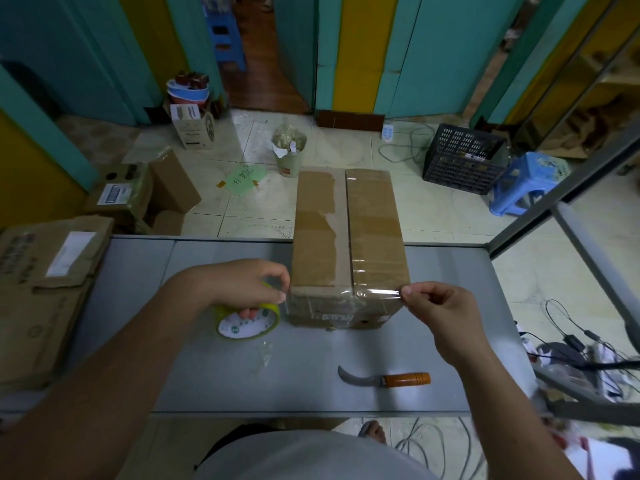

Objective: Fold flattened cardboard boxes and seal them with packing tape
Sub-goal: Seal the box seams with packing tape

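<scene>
Flattened cardboard [45,289] sits at the left edge of the table [207,375]; right of it the left hand [242,285] grips the tape roll [247,323] beside the near left corner of the box [346,237]. The box lies mid-table, 1 clear tape strip [375,293] stretched across its near edge to the right hand [440,313], which pinches its end; a knife [388,378] lies nearer.

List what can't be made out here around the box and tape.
All head view:
- Roll: top half hidden by the left hand; core print blurred.
- Strip, pinched by the right hand: clear film, so whether it already sticks to the box is unclear.
- Box: near-face label too small to read; bottom hidden.
- Flat cardboard: cut off by the left edge.
</scene>
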The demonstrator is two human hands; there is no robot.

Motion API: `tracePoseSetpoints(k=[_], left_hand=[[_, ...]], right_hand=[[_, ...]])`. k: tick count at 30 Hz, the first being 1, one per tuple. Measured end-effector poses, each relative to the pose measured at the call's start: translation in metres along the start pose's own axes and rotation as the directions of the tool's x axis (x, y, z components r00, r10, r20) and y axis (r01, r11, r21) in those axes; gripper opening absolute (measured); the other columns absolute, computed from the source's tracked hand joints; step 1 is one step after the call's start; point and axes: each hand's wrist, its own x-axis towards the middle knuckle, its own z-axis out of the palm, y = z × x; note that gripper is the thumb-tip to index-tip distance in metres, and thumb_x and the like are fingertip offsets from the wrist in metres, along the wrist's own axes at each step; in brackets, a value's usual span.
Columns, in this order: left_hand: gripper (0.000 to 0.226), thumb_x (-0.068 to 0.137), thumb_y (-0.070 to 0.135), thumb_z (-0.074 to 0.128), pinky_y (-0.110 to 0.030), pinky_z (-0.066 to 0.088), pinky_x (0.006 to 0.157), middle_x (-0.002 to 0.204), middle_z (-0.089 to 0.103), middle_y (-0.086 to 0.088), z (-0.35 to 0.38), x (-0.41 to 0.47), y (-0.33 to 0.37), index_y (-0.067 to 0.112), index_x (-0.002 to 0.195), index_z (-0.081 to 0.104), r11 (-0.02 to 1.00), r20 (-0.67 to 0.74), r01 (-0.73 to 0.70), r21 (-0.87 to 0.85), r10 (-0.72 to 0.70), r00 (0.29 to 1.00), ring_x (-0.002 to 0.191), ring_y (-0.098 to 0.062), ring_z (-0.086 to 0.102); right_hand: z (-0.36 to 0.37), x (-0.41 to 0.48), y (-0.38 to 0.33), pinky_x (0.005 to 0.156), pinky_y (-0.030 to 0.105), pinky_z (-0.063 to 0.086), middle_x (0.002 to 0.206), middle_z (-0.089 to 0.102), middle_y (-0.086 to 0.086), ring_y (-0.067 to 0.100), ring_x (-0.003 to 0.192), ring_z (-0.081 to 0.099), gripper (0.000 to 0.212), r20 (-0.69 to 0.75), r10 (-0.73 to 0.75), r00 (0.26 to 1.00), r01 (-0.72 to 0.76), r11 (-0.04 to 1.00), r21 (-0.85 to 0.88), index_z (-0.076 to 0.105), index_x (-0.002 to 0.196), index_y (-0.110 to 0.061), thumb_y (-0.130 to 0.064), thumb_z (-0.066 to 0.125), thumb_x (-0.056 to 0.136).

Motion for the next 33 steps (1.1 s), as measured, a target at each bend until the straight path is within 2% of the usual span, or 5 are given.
tracePoseSetpoints(k=[5,17,22,28,33], left_hand=[[0.013,0.105,0.031,0.06,-0.024,0.056,0.061,0.076,0.07,-0.009,-0.004,0.011,0.002,0.022,0.109,0.067,1.0,-0.002,-0.004,0.03,0.004,1.0,0.065,-0.017,0.068],[0.027,0.105,0.029,0.063,-0.017,0.049,0.053,0.062,0.066,0.002,-0.013,0.025,0.006,0.004,0.112,0.068,0.998,0.038,0.038,0.058,-0.04,0.998,0.056,-0.009,0.064],[0.03,0.104,0.026,0.066,-0.018,0.05,0.052,0.061,0.063,0.003,-0.012,0.027,0.007,-0.002,0.111,0.069,0.999,0.049,0.034,0.025,-0.035,0.998,0.051,-0.004,0.061],[0.034,0.103,0.034,0.068,-0.017,0.05,0.053,0.067,0.067,-0.002,-0.012,0.027,0.007,0.001,0.109,0.071,1.0,0.053,0.014,0.022,-0.016,0.998,0.057,-0.009,0.062],[0.032,0.103,0.032,0.067,-0.017,0.048,0.051,0.061,0.066,0.002,-0.011,0.027,0.013,0.001,0.107,0.071,1.0,0.042,0.0,0.023,-0.001,0.999,0.052,-0.007,0.061]], right_hand=[[0.0,0.001,-0.001,0.076,0.026,0.062,0.085,0.076,0.018,0.023,0.081,0.073,0.013,-0.007,0.031,0.999,-0.031,0.997,0.065,0.078,0.094,0.0,-0.013,0.076,0.091],[0.003,0.003,0.003,0.077,0.027,0.062,0.086,0.074,0.022,0.023,0.079,0.072,0.01,-0.024,0.075,0.997,-0.072,0.992,0.104,0.078,0.093,0.0,-0.009,0.076,0.091],[0.005,0.005,0.008,0.079,0.031,0.062,0.086,0.077,0.019,0.026,0.083,0.074,0.008,-0.071,0.115,0.991,-0.104,0.985,0.141,0.079,0.093,-0.001,-0.007,0.078,0.088],[0.0,0.011,0.012,0.095,0.044,0.057,0.093,0.076,0.024,0.026,0.084,0.073,0.018,-0.039,0.229,0.973,-0.206,0.927,0.314,0.077,0.096,0.007,-0.005,0.081,0.082],[-0.005,0.012,0.014,0.101,0.048,0.056,0.077,0.071,0.016,0.028,0.082,0.065,0.009,0.03,0.253,0.967,-0.246,0.899,0.361,0.073,0.09,0.006,-0.003,0.074,0.09]])
